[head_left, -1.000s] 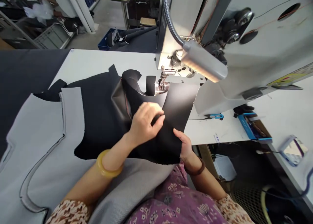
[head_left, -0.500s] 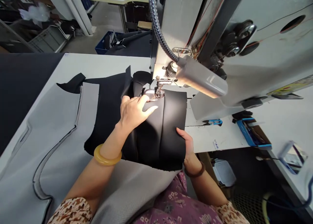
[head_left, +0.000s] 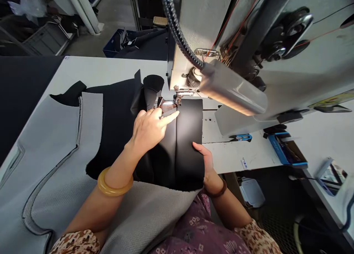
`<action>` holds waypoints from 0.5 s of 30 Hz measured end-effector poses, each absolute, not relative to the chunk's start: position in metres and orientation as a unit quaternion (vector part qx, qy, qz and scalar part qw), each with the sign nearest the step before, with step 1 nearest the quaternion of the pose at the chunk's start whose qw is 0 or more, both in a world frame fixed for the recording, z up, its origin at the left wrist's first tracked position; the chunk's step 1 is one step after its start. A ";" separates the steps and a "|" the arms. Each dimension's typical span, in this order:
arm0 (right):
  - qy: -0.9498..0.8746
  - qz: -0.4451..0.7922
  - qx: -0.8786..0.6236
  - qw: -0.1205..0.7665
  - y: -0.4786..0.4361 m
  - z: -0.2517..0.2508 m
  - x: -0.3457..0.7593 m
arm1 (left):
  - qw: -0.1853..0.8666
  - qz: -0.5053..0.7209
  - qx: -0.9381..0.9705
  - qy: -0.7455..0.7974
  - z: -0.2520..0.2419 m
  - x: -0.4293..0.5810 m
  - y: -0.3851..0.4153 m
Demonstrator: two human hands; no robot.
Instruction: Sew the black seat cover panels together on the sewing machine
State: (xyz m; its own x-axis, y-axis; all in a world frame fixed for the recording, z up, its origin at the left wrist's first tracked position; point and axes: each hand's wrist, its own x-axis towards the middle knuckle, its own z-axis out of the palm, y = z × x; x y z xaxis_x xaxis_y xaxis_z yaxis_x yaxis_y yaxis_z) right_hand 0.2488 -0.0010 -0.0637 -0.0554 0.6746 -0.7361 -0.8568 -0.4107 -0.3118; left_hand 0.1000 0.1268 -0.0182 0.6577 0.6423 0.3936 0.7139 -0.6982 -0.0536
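Note:
Black material (head_left: 190, 136) with a vertical seam lies under the presser foot (head_left: 177, 99) of a sewing machine (head_left: 190, 32). My left hand (head_left: 149, 130) rests on it just left of the foot, thumb stretched toward the seam and fingers beside a shiny metal guide (head_left: 166, 105). At the right edge, my right hand (head_left: 206, 161) grips the black material, thumb on top and fingers hidden underneath. Grey-backed material (head_left: 63, 136) joined to the black spreads left and down over my lap. A lamp (head_left: 233, 88) lights the foot.
Blue snips (head_left: 242, 137) lie on the white table (head_left: 232, 154) at right, near a blue box (head_left: 287, 150). Dark fabric (head_left: 24, 95) covers the left side. Behind the table stands a blue bin (head_left: 112, 43). A clear plastic tray (head_left: 252, 191) sits below the table edge.
The black and grey material has shifted left with both hands. My left thumb now points more toward the foot, and the view has moved slightly.

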 end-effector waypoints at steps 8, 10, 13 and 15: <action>0.105 0.713 -0.432 0.542 0.001 -0.063 0.250 | 0.101 -0.183 -0.904 -0.372 -0.019 0.102 0.129; 0.104 0.705 -0.442 0.545 0.001 -0.063 0.250 | 0.099 -0.182 -0.907 -0.367 -0.019 0.103 0.129; 0.101 0.698 -0.451 0.547 0.000 -0.064 0.250 | 0.093 -0.186 -0.906 -0.369 -0.019 0.103 0.129; 0.101 0.700 -0.450 0.545 0.000 -0.064 0.250 | 0.090 -0.188 -0.905 -0.372 -0.020 0.103 0.130</action>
